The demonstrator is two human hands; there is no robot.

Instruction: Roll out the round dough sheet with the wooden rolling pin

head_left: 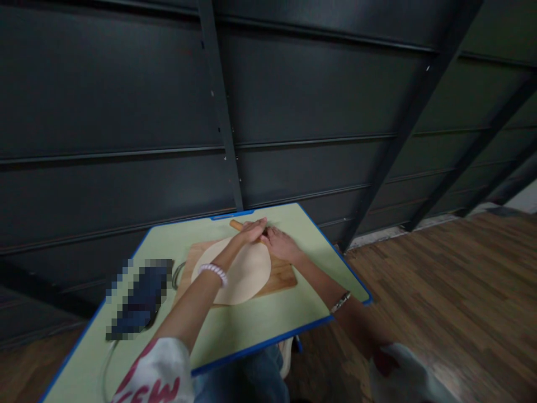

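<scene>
A round, thin sheet of pale dough (247, 274) lies on a wooden board (283, 278). Across the far edge of the dough is a wooden rolling pin (235, 225), mostly hidden beneath my hands, with its left end showing. My left hand (253, 230) presses over the pin from above, closed on it. Close beside it, my right hand (280, 244) bends its fingers over the pin's right part, so that end is covered. The two hands almost meet at the fingertips.
The board rests on a small light-green table (251, 322) with a blue edge. At the left lies a dark, pixelated flat object (142, 296), with a cable (178, 275) near it. A dark panelled wall (302, 95) rises behind the table; wooden floor (440, 268) extends to the right.
</scene>
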